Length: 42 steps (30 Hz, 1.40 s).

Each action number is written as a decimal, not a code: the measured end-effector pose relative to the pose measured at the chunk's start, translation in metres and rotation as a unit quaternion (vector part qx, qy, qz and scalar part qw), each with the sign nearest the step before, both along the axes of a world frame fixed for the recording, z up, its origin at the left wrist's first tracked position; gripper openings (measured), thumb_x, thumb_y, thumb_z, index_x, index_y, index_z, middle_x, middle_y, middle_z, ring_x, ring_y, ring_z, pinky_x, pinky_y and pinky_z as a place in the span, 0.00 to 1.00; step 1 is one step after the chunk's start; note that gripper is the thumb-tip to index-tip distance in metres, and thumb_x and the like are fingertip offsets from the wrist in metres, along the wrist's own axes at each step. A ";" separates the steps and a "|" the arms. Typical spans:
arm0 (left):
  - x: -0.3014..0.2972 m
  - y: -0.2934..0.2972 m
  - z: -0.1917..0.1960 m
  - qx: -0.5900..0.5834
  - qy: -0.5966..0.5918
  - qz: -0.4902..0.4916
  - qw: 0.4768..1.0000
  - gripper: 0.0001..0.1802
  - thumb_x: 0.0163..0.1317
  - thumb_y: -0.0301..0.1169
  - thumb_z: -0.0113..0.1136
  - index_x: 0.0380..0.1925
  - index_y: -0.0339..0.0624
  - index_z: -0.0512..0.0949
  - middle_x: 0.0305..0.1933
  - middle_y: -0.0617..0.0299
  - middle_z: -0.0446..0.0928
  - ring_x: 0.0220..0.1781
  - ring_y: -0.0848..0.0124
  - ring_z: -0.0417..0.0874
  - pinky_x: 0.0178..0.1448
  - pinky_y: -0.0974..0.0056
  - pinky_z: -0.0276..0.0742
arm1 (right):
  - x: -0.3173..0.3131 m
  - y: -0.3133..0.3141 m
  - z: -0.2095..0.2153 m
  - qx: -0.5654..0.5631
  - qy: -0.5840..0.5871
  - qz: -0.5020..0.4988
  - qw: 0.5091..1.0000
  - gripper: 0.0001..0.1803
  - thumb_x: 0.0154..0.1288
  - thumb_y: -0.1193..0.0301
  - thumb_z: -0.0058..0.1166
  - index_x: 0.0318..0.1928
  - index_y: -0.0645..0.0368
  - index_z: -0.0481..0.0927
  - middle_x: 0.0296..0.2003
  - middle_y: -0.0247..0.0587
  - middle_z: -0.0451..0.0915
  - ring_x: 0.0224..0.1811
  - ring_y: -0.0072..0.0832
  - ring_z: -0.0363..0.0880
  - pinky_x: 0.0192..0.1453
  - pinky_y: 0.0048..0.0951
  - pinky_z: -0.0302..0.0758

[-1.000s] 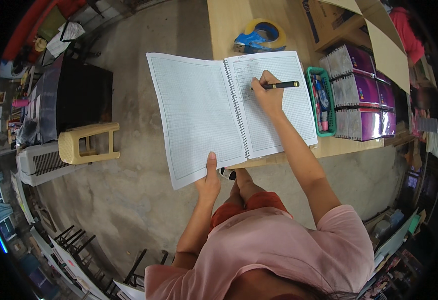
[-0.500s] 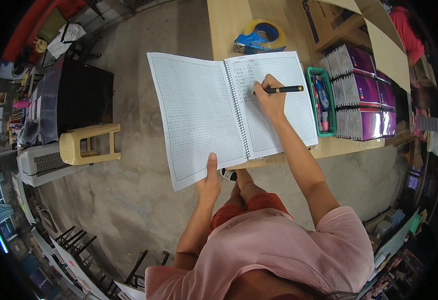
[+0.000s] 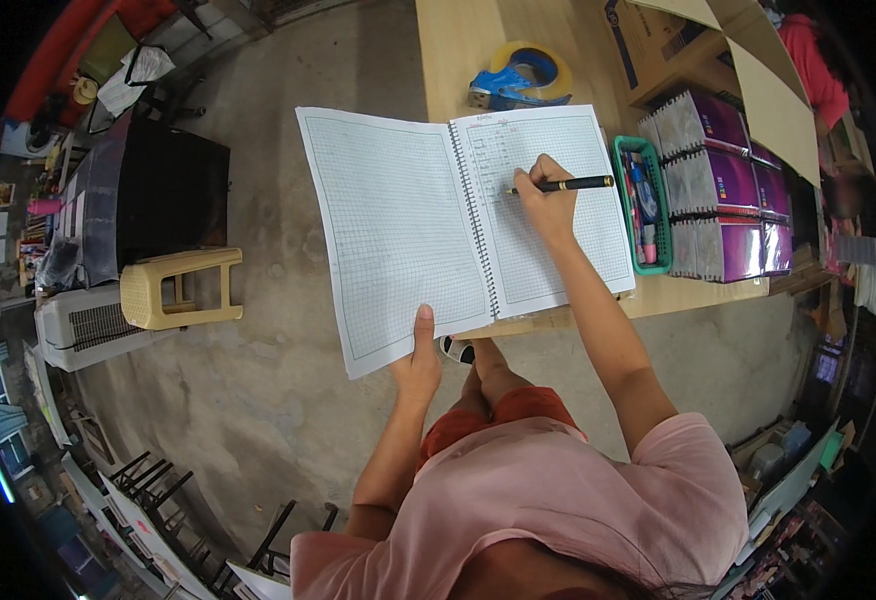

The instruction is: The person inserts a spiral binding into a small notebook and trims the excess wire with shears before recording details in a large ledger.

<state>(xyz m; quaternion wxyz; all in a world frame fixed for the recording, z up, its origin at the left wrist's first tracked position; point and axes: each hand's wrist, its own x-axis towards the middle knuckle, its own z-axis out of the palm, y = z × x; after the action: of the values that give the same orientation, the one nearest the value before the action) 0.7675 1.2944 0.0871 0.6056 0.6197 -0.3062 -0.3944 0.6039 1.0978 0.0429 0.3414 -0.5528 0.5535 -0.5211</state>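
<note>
A large spiral-bound notebook (image 3: 408,230) with squared pages lies open, its right page on the wooden table (image 3: 458,40) and its left page hanging out past the table edge. My left hand (image 3: 418,355) grips the bottom edge of the left page, thumb on top. My right hand (image 3: 546,200) rests on the right page and holds a black pen (image 3: 573,184), tip down near a column of handwriting at the top of that page.
A blue tape dispenser (image 3: 513,78) sits beyond the notebook. A green tray of pens (image 3: 641,205) and stacks of purple books (image 3: 723,190) lie to the right, with an open cardboard box (image 3: 698,50) behind. A beige plastic stool (image 3: 180,288) stands on the concrete floor at left.
My right hand with the pen has shifted slightly down the column on the right page. The left hand and the notebook have stayed put.
</note>
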 end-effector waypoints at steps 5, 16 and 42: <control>0.001 0.000 0.000 -0.011 -0.007 -0.019 1.000 0.17 0.70 0.31 0.56 0.51 0.26 0.74 0.51 0.52 0.77 0.51 0.66 0.76 0.56 0.64 0.72 | -0.001 0.000 -0.002 -0.009 0.057 0.025 0.998 0.18 0.54 0.77 0.58 0.15 0.58 0.61 0.12 0.29 0.62 0.16 0.17 0.56 0.21 0.26 0.55; -0.001 -0.002 0.004 -0.018 -0.014 -0.005 1.000 0.15 0.69 0.29 0.57 0.49 0.25 0.75 0.49 0.52 0.78 0.49 0.67 0.77 0.54 0.65 0.73 | -0.001 0.014 0.005 0.013 0.008 0.004 1.000 0.19 0.55 0.78 0.58 0.16 0.58 0.61 0.13 0.30 0.61 0.18 0.17 0.57 0.23 0.26 0.56; 0.001 -0.001 0.003 -0.006 -0.027 -0.014 1.000 0.18 0.70 0.31 0.56 0.51 0.25 0.74 0.51 0.51 0.77 0.52 0.66 0.76 0.56 0.65 0.72 | -0.011 -0.006 0.021 0.024 -0.035 0.012 0.999 0.19 0.56 0.75 0.64 0.18 0.56 0.66 0.15 0.29 0.68 0.20 0.14 0.62 0.25 0.21 0.59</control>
<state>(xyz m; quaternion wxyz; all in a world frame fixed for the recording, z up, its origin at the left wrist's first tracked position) 0.7686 1.2939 0.0897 0.5954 0.6220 -0.3331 -0.3842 0.5925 1.0917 0.0636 0.3797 -0.5324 0.5470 -0.5226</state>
